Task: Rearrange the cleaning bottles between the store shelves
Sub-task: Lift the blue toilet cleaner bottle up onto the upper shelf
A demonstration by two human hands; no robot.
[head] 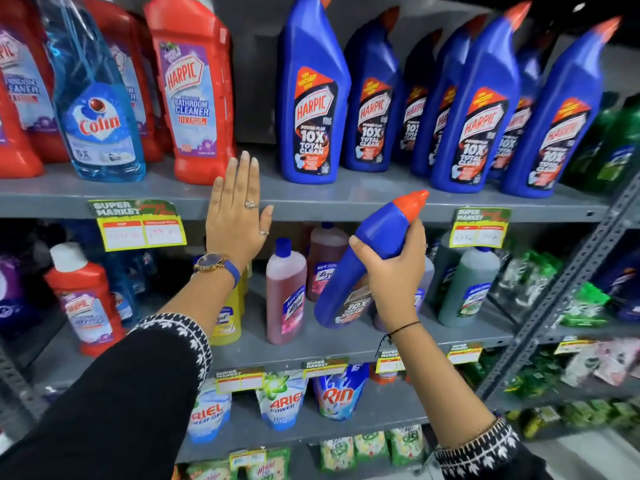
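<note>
My right hand [393, 263] grips the neck of a blue Harpic bottle [360, 265] with an orange cap, held tilted in front of the middle shelf. My left hand [237, 211] is raised flat, fingers together and empty, in front of the upper shelf edge [311, 206], below a gap between a red Harpic bathroom cleaner [190, 91] and a blue Harpic bottle [311, 95]. Several more blue Harpic bottles [478, 109] stand in rows to the right on that shelf.
A blue Colin bottle [97, 109] and red bottles stand upper left. The middle shelf [294, 348] holds a red bottle [86, 303], pink [285, 289], yellow and green cleaner bottles. Detergent pouches [282, 400] hang below. A metal upright [561, 285] divides off green packs at right.
</note>
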